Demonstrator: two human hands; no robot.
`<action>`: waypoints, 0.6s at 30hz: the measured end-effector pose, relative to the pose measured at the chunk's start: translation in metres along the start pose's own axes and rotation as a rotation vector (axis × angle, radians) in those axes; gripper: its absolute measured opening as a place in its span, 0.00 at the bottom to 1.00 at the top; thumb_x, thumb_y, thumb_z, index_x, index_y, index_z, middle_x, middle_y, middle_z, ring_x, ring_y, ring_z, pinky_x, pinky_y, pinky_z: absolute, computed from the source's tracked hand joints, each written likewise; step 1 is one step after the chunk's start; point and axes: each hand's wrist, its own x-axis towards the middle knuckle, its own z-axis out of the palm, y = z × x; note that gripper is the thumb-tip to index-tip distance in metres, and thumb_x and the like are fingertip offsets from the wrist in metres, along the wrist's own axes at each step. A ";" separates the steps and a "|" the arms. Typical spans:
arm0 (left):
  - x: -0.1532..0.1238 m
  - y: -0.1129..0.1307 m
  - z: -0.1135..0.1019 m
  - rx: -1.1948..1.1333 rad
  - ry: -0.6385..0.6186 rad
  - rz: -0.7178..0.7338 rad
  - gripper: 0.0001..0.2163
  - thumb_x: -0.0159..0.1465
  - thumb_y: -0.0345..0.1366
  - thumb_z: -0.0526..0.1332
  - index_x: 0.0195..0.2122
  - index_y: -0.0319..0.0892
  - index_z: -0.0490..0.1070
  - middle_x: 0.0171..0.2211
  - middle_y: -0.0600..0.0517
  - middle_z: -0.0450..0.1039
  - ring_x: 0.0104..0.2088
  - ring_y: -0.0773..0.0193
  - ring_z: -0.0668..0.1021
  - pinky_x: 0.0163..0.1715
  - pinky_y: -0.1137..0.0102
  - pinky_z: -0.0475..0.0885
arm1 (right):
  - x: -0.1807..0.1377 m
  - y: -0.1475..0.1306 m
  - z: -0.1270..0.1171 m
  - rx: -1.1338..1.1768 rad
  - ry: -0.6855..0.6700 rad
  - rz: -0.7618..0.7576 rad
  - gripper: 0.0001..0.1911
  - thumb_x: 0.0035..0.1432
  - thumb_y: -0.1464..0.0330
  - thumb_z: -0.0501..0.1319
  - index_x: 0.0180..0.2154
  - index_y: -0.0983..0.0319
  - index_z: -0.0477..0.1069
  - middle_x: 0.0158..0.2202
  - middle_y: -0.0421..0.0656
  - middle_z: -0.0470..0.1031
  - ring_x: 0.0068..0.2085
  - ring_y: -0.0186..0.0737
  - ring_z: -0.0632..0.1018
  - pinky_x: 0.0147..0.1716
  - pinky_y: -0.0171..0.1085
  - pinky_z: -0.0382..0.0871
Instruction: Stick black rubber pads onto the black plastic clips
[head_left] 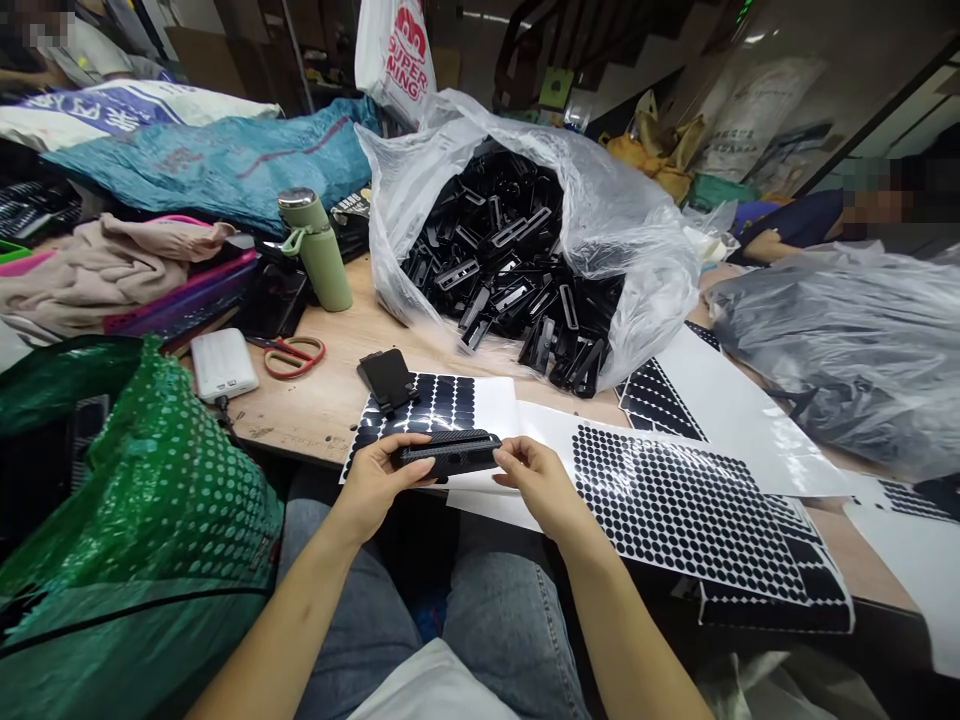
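Black plastic clip [450, 452] spans my grips — left hand [379, 485] clamps one end, right hand [536, 485] pinches the other — above the dot sheet [675, 500].

Two hands, the left hand [373, 484] and the right hand [541, 487], are sharing one black plastic part [448, 452]. One more black piece [386, 378] is lying on the worktop [330, 395]. One green bottle [316, 248], one pair of scissors [291, 355] and one white power bank [223, 363] are sitting there. At least four sticker sheets [675, 500] are overlapping. The parts filling one clear bag [517, 260] are too many to count.
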 end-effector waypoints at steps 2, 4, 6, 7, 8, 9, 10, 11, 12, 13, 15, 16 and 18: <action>-0.001 0.000 0.000 0.005 -0.001 0.001 0.16 0.45 0.34 0.70 0.36 0.40 0.74 0.33 0.51 0.75 0.35 0.60 0.77 0.34 0.63 0.77 | -0.001 -0.001 0.000 -0.009 -0.002 0.002 0.14 0.49 0.59 0.61 0.26 0.63 0.65 0.29 0.39 0.64 0.34 0.33 0.68 0.38 0.40 0.73; -0.001 0.000 0.001 0.016 -0.002 0.000 0.16 0.45 0.34 0.70 0.36 0.40 0.74 0.34 0.51 0.75 0.35 0.60 0.77 0.34 0.64 0.77 | -0.002 -0.001 0.000 -0.020 -0.003 0.006 0.13 0.49 0.59 0.61 0.26 0.63 0.65 0.29 0.39 0.64 0.34 0.33 0.68 0.39 0.40 0.73; -0.002 0.001 0.001 0.023 -0.004 0.000 0.16 0.45 0.35 0.70 0.36 0.40 0.74 0.34 0.51 0.75 0.35 0.59 0.77 0.34 0.64 0.77 | -0.003 -0.001 0.000 -0.028 0.001 0.007 0.13 0.50 0.59 0.60 0.27 0.62 0.65 0.29 0.38 0.65 0.33 0.33 0.68 0.39 0.40 0.72; -0.003 0.001 0.002 0.024 -0.005 0.001 0.16 0.45 0.35 0.70 0.36 0.40 0.74 0.34 0.51 0.75 0.35 0.59 0.77 0.34 0.64 0.77 | -0.004 -0.001 0.000 -0.032 0.003 0.007 0.13 0.50 0.58 0.60 0.27 0.62 0.65 0.30 0.38 0.65 0.33 0.33 0.68 0.39 0.40 0.72; -0.003 0.002 0.002 0.023 -0.007 0.002 0.16 0.45 0.35 0.70 0.37 0.40 0.74 0.34 0.51 0.75 0.35 0.59 0.77 0.34 0.64 0.77 | -0.004 -0.001 0.000 -0.035 0.007 0.005 0.13 0.50 0.58 0.60 0.27 0.62 0.65 0.30 0.38 0.65 0.33 0.33 0.68 0.39 0.40 0.72; -0.003 0.002 0.003 0.021 -0.007 0.002 0.16 0.45 0.35 0.70 0.36 0.40 0.74 0.34 0.51 0.75 0.35 0.59 0.77 0.34 0.64 0.77 | -0.004 -0.001 0.000 -0.039 0.012 0.002 0.13 0.50 0.58 0.60 0.27 0.62 0.65 0.30 0.38 0.65 0.34 0.33 0.68 0.39 0.40 0.72; -0.004 0.003 0.003 0.019 -0.006 0.002 0.16 0.45 0.34 0.70 0.36 0.39 0.74 0.34 0.51 0.75 0.35 0.59 0.77 0.34 0.64 0.77 | -0.004 -0.001 0.000 -0.044 0.018 -0.003 0.13 0.50 0.58 0.60 0.27 0.62 0.65 0.30 0.38 0.65 0.34 0.33 0.68 0.38 0.40 0.73; -0.004 0.003 0.003 0.020 -0.004 0.001 0.17 0.45 0.35 0.70 0.36 0.39 0.74 0.34 0.50 0.75 0.35 0.59 0.77 0.34 0.64 0.77 | -0.005 -0.001 0.001 -0.051 0.025 -0.011 0.13 0.50 0.58 0.59 0.27 0.62 0.65 0.30 0.39 0.65 0.34 0.34 0.68 0.38 0.40 0.73; -0.004 0.003 0.004 0.021 -0.002 0.000 0.17 0.45 0.35 0.70 0.36 0.39 0.74 0.34 0.50 0.75 0.35 0.59 0.77 0.33 0.64 0.77 | -0.005 -0.001 0.001 -0.060 0.032 -0.021 0.13 0.50 0.59 0.59 0.27 0.62 0.65 0.30 0.39 0.66 0.34 0.34 0.68 0.38 0.39 0.73; -0.004 0.003 0.004 0.024 -0.002 0.000 0.17 0.45 0.35 0.70 0.36 0.39 0.74 0.34 0.50 0.75 0.35 0.59 0.77 0.33 0.64 0.77 | -0.005 0.000 0.001 -0.072 0.038 -0.034 0.13 0.50 0.59 0.59 0.27 0.62 0.65 0.30 0.39 0.66 0.35 0.34 0.68 0.37 0.39 0.73; -0.005 0.003 0.005 0.026 -0.005 0.002 0.17 0.45 0.35 0.70 0.37 0.39 0.74 0.34 0.50 0.75 0.35 0.58 0.77 0.34 0.63 0.77 | -0.006 0.000 0.000 -0.103 0.049 -0.059 0.12 0.51 0.59 0.59 0.27 0.62 0.65 0.31 0.40 0.66 0.34 0.35 0.69 0.37 0.39 0.73; -0.006 0.002 0.005 0.024 -0.007 0.002 0.17 0.45 0.35 0.70 0.37 0.40 0.74 0.34 0.50 0.75 0.35 0.58 0.77 0.34 0.63 0.77 | -0.007 0.000 0.000 -0.124 0.054 -0.068 0.12 0.52 0.59 0.58 0.28 0.62 0.65 0.31 0.40 0.66 0.34 0.35 0.69 0.37 0.40 0.73; -0.007 0.003 0.006 0.017 -0.010 0.001 0.17 0.45 0.35 0.70 0.37 0.40 0.74 0.34 0.50 0.75 0.35 0.58 0.77 0.34 0.63 0.77 | -0.008 0.001 -0.001 -0.173 0.066 -0.082 0.12 0.53 0.60 0.57 0.29 0.62 0.65 0.30 0.40 0.67 0.33 0.35 0.69 0.37 0.41 0.72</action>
